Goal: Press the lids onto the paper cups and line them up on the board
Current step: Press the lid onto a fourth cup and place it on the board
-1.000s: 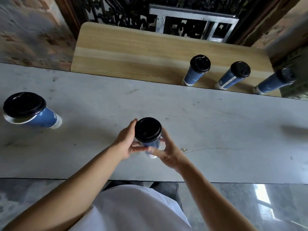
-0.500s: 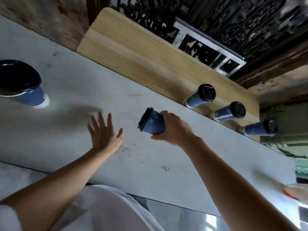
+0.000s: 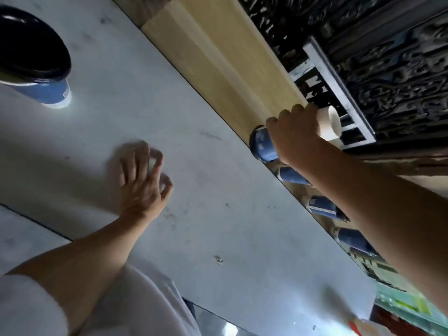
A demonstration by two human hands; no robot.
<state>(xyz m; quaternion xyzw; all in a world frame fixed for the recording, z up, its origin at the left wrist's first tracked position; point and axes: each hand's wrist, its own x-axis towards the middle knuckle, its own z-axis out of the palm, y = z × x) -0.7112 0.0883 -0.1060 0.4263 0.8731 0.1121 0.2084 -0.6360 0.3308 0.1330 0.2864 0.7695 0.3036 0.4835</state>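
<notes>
My right hand point(image 3: 293, 137) grips a blue paper cup point(image 3: 264, 146) with a black lid. The cup is tilted on its side over the near edge of the wooden board point(image 3: 218, 44), with its white base showing past my knuckles. Three lidded blue cups point(image 3: 291, 175) point(image 3: 322, 206) point(image 3: 354, 241) stand in a row on the board, partly hidden behind my right forearm. My left hand point(image 3: 143, 180) hovers blurred over the grey table point(image 3: 218, 214), fingers loosely curled, holding nothing. Another blue cup with a black lid point(image 3: 31, 49) stands at the far left of the table.
Behind the board are a dark carved screen point(image 3: 388, 69) and a white frame point(image 3: 339, 93). The table's near edge runs along my white shirt point(image 3: 135, 306). Something red and green point(image 3: 400, 309) lies at the bottom right.
My right hand has carried the lidded cup from the middle of the table out to the board's edge. My left hand let go and stayed over the table. The view tilted sharply.
</notes>
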